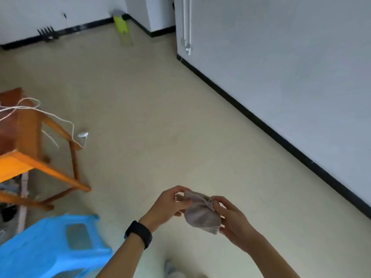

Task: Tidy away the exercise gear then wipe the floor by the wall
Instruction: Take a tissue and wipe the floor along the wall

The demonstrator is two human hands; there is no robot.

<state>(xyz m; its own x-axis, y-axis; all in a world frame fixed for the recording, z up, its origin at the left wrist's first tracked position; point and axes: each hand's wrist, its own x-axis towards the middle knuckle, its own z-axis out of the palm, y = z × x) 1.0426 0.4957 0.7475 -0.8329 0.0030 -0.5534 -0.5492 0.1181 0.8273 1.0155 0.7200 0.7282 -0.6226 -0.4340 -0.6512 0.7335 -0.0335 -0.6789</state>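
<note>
Cloth (201, 216) is in both hands, mid-air, low centre of view, above the floor (160, 117) and not touching it. Left hand (170, 205) pinches its top left edge, fingers curled. Right hand (232, 219) pinches the bunched top right and cups the side. Hands are close together, only the cloth between them. Cloth is grey and crumpled; can't tell if it's damp. Looks like I'm opening or refolding it, so my read: wipe phase is being set up, not started. Wall (281, 57) with black skirting (261, 125) runs along my right, near. No wet streaks visible on the floor strip beside it. Gear status: unclear. A green-yellow thing (120, 25) stands in the far corner and a black pronged thing (47, 33) sits against the far wall. Both are blurred; could be stowed gear, could be unrelated. White cord (60, 119) is draped over the wooden frame (26, 157) on my left, one end hanging. Might be a skipping rope, can't tell; if so, the tidy step may not be closed. Blue stool (40, 247) is bottom left, near my left arm. Left to do: get down by the skirting and wipe the strip.
</note>
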